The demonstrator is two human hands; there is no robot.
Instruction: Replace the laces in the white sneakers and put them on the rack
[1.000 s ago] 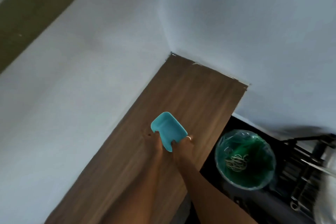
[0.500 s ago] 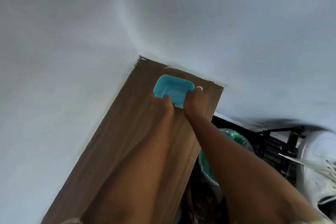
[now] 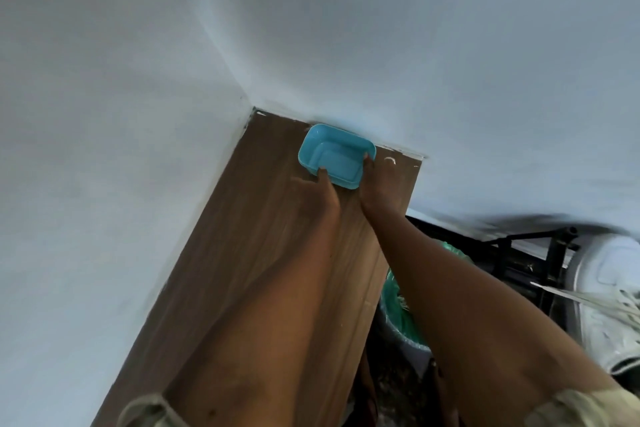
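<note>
- Head view: the blue tray [image 3: 337, 163] has moved; a second ago it was tipped up in the hands near the middle of the tabletop [image 3: 270, 236], and now it lies flat at the far end, touching the wall [image 3: 346, 45]
- Both arms have stretched out far to push it there
- Left hand [image 3: 320, 191] holds the near edge of the tray, and the right hand [image 3: 377, 187] holds the right edge
- Fingers [image 3: 367, 160] are hooked over the rim on both sides, so both hands are gripping the tray and have not let go yet
- I can see nothing inside the tray (it looks bare and clean)
- One white sneaker [image 3: 602, 288] now shows at the right edge of the view, well apart from both hands
- It sits right by the black rack [image 3: 519, 253], but I cannot tell if it rests on the rack or just beside it
- White laces [image 3: 620, 303] show on the sneaker, but they are too blurry to tell if they are old or new
- A bin with a green bag [image 3: 401, 315] stands below the tabletop, between the arms and the rack
- I think the tray is being put away, so this looks like tidying up and not lacing
- Next, the hands should let go of the tray and go back to the sneaker, because the shoe work cannot go on while both hands are busy up here
</note>
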